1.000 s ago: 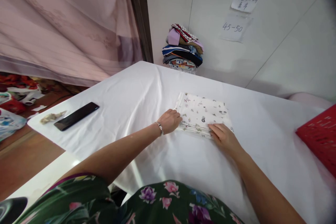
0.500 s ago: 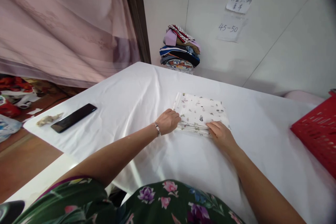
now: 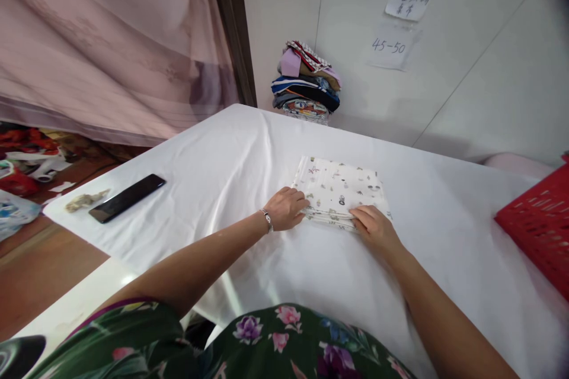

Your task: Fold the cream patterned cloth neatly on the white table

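A white cloth (image 3: 340, 185) with small printed figures lies folded in several layers on the white-covered table (image 3: 213, 160). At its near left corner my left hand (image 3: 287, 208), with a bracelet at the wrist, has its fingers closed on the cloth's edge. My right hand (image 3: 377, 228) pinches the near edge of the same cloth towards its right end, thumb below and fingers on top. Between the two hands the stacked layers of the near edge show. The fingertips of the left hand are partly hidden from me.
A black phone (image 3: 127, 198) and a small crumpled beige item (image 3: 86, 200) lie at the table's left. The red plastic basket (image 3: 540, 219) stands at the right edge. Behind the table rises a stack of folded clothes (image 3: 306, 83) against the wall. A pink curtain (image 3: 120, 41) hangs at left.
My left hand has shifted very slightly along the near left corner of the cloth. My right hand keeps its place, and the cloth lies nearly the same.
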Motion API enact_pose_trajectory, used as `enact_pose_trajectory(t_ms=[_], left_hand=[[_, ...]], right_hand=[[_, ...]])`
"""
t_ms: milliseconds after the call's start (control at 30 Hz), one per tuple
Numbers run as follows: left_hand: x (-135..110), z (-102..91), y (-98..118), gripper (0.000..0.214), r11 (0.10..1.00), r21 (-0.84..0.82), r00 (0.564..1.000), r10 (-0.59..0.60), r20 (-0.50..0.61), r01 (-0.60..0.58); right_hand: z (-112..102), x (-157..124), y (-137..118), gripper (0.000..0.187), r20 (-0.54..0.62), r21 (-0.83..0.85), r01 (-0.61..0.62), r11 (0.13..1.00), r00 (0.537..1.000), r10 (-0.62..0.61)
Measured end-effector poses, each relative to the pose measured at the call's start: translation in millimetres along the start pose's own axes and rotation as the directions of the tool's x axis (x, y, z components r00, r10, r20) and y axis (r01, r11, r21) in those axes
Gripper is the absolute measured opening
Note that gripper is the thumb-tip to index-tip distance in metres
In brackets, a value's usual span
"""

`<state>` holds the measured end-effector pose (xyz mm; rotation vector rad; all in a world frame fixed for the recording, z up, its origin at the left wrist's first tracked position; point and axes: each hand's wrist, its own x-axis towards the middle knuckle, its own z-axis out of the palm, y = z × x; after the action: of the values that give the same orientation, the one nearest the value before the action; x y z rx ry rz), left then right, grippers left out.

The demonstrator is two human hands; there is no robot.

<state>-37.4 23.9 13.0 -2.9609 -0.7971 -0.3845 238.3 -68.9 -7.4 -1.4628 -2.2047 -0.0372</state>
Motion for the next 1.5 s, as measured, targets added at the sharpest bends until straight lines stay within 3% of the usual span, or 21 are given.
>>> enact_pose_trajectory(t_ms=[233, 733, 900, 1233, 1500], left_hand=[[10, 1.4, 7, 0.028, 0.999, 0.018, 0.999, -0.033, 0.011, 0.032], [39, 15.6, 47, 0.034, 0.979, 0.029, 0.979, -0.202, -0.029, 0.203], [39, 16.1, 46, 0.011, 0.983, 0.052, 0.984, -0.177, 0.000, 0.176], [27, 14.4, 32, 0.026, 0.997, 0.011, 0.997, -0.080, -0.013, 0.080], [20, 15.8, 29, 0.025, 1.000, -0.001, 0.998, -0.007, -0.066, 0.007]], right_hand=[[0, -1, -2, 0.025, -0.024, 0.042, -0.071, 0.997, 0.997, 0.072], [-3, 1, -3, 0.023, -0.009, 0.053, -0.055, 0.997, 0.998, 0.055], [-2, 1, -2, 0.022, 0.015, 0.000, -0.001, 1.000, 1.000, 0.001], [-26, -27, 20, 0.027, -0.031, -0.215, -0.091, 0.972, 0.996, 0.086], [-28, -47, 14, 0.025, -0.089, -0.180, -0.145, 0.973, 0.987, 0.131]])
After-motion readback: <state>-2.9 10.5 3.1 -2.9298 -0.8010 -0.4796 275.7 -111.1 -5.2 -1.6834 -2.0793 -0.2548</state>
